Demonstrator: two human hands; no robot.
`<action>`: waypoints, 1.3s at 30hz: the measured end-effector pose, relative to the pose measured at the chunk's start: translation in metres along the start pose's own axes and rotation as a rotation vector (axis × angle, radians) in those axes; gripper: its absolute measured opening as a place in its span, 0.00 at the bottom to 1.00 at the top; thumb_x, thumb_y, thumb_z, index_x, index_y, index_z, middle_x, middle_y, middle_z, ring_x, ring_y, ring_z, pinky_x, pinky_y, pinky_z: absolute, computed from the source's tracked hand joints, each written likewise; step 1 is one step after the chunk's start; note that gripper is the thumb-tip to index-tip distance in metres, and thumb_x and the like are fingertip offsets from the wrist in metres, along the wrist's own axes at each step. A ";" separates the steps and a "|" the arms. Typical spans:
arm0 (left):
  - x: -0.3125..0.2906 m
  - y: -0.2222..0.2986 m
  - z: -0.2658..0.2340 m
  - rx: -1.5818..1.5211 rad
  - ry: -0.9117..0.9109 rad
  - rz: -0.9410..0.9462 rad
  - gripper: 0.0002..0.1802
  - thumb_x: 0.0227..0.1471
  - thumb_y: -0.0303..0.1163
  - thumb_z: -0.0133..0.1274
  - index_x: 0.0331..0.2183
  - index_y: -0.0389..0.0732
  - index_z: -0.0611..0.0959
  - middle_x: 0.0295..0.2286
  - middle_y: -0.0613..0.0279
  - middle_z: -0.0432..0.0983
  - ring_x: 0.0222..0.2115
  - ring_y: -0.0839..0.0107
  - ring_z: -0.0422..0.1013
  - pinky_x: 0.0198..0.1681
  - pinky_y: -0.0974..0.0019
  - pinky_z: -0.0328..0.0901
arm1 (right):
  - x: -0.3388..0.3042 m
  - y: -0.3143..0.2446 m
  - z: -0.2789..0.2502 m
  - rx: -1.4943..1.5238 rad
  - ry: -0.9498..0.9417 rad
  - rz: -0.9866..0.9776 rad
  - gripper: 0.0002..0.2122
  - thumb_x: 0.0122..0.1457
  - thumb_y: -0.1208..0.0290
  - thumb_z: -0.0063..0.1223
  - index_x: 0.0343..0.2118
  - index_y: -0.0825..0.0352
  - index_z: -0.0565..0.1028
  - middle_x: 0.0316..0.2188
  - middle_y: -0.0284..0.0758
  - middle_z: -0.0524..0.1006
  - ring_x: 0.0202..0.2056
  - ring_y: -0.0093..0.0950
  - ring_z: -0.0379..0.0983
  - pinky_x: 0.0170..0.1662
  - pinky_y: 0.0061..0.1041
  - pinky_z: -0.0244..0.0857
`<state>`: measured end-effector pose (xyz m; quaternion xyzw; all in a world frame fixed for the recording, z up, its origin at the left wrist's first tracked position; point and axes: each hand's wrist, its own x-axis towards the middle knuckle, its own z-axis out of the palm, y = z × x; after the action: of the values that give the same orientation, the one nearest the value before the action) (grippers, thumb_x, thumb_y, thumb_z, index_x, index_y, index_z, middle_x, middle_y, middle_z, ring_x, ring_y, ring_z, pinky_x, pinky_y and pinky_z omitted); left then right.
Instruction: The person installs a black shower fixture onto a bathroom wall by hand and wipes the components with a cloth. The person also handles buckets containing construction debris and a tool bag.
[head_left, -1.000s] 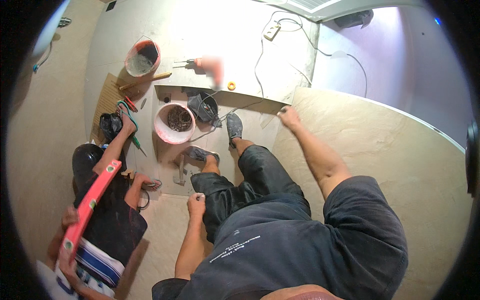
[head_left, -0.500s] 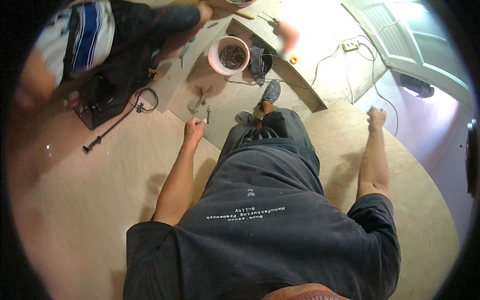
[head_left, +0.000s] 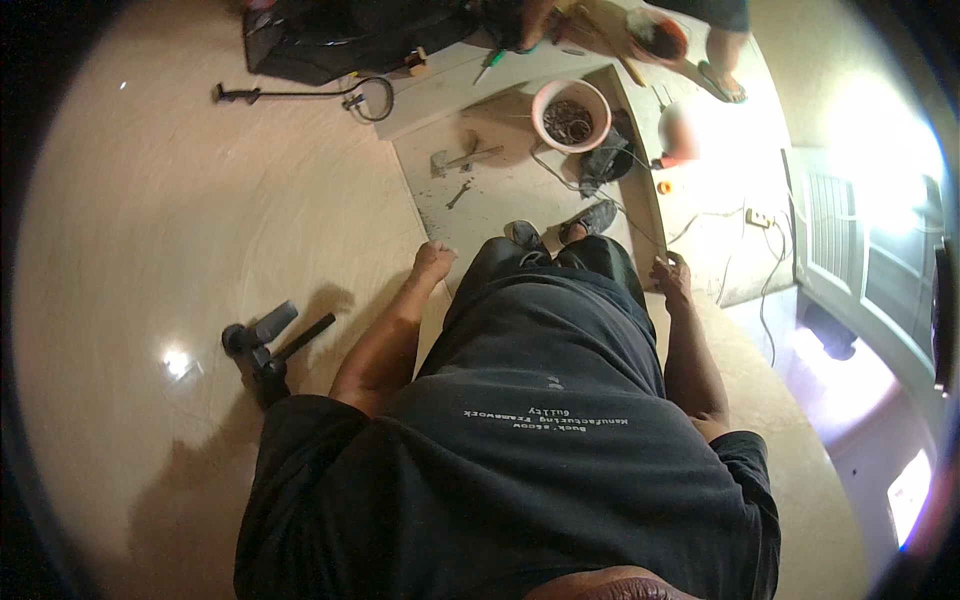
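I look straight down my dark shirt to my shoes (head_left: 560, 228) on a dusty cut-out patch of floor (head_left: 480, 190). My left hand (head_left: 433, 262) hangs beside my left thigh, fingers curled loosely, holding nothing. My right hand (head_left: 671, 277) hangs by my right thigh with fingers slightly apart, also holding nothing. A pink bucket (head_left: 571, 115) filled with dark metal bits stands on the patch ahead of my feet. A hammer (head_left: 460, 160) and a small wrench (head_left: 458, 193) lie nearer to me.
A small black tripod (head_left: 265, 350) stands on the glossy floor to my left. A black bag (head_left: 340, 40) and cable (head_left: 300, 93) lie at the top left. Another person's foot (head_left: 722, 75) stands near a second bucket (head_left: 657, 33). A white power strip (head_left: 758, 216) lies right.
The view has swung round: the bucket and tools moved from upper left toward the upper middle. Both my arms dropped to my sides. The crouching person slid out of view.
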<state>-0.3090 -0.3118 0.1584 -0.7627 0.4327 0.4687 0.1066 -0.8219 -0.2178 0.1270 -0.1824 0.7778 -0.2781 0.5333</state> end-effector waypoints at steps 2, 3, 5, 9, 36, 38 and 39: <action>-0.005 -0.036 0.006 -0.035 0.030 0.031 0.20 0.50 0.41 0.57 0.37 0.33 0.82 0.33 0.46 0.80 0.36 0.54 0.76 0.42 0.59 0.68 | -0.010 -0.020 0.015 -0.138 -0.059 0.014 0.23 0.58 0.65 0.57 0.53 0.71 0.68 0.33 0.38 0.78 0.29 0.27 0.76 0.26 0.26 0.67; 0.005 -0.038 0.009 -0.104 0.016 0.035 0.20 0.49 0.41 0.57 0.36 0.33 0.81 0.35 0.43 0.79 0.37 0.53 0.76 0.43 0.59 0.68 | -0.002 -0.019 0.009 -0.141 -0.086 0.078 0.23 0.59 0.66 0.54 0.55 0.69 0.66 0.33 0.37 0.77 0.33 0.27 0.77 0.32 0.28 0.70; 0.009 -0.047 0.021 -0.127 0.044 0.031 0.20 0.49 0.41 0.57 0.37 0.32 0.81 0.36 0.43 0.79 0.37 0.53 0.76 0.43 0.59 0.68 | 0.004 -0.014 0.000 -0.143 -0.080 0.118 0.21 0.59 0.66 0.54 0.54 0.69 0.67 0.32 0.36 0.76 0.32 0.27 0.76 0.31 0.27 0.70; -0.010 -0.047 0.031 -0.277 0.078 0.060 0.20 0.53 0.40 0.54 0.35 0.29 0.78 0.26 0.49 0.76 0.30 0.66 0.74 0.34 0.62 0.67 | 0.011 -0.026 0.004 -0.238 -0.020 0.160 0.16 0.59 0.67 0.53 0.48 0.66 0.71 0.30 0.34 0.76 0.31 0.26 0.76 0.30 0.27 0.68; -0.116 -0.170 0.062 -1.752 0.890 -0.251 0.16 0.56 0.41 0.54 0.29 0.37 0.79 0.28 0.55 0.80 0.24 0.67 0.75 0.30 0.62 0.69 | 0.194 -0.190 0.143 -2.000 -0.779 -1.237 0.09 0.54 0.63 0.57 0.24 0.62 0.76 0.22 0.33 0.77 0.27 0.28 0.76 0.28 0.34 0.69; -0.164 -0.175 0.081 -1.920 1.032 -0.324 0.16 0.58 0.43 0.52 0.30 0.39 0.75 0.29 0.55 0.80 0.25 0.67 0.75 0.30 0.63 0.69 | 0.160 -0.233 0.197 -1.753 -0.796 -0.868 0.07 0.52 0.64 0.57 0.24 0.62 0.77 0.23 0.33 0.78 0.27 0.29 0.76 0.29 0.34 0.69; -0.174 -0.175 0.065 -1.931 1.009 -0.412 0.16 0.59 0.43 0.51 0.28 0.41 0.73 0.30 0.52 0.80 0.28 0.66 0.76 0.31 0.62 0.70 | 0.150 -0.245 0.213 -1.435 -0.696 -0.496 0.06 0.51 0.66 0.57 0.24 0.62 0.78 0.24 0.32 0.79 0.27 0.30 0.76 0.30 0.34 0.70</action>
<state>-0.2492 -0.0717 0.2213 -0.6858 -0.2558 0.2179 -0.6455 -0.6813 -0.5463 0.1129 -0.7192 0.4942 0.2478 0.4208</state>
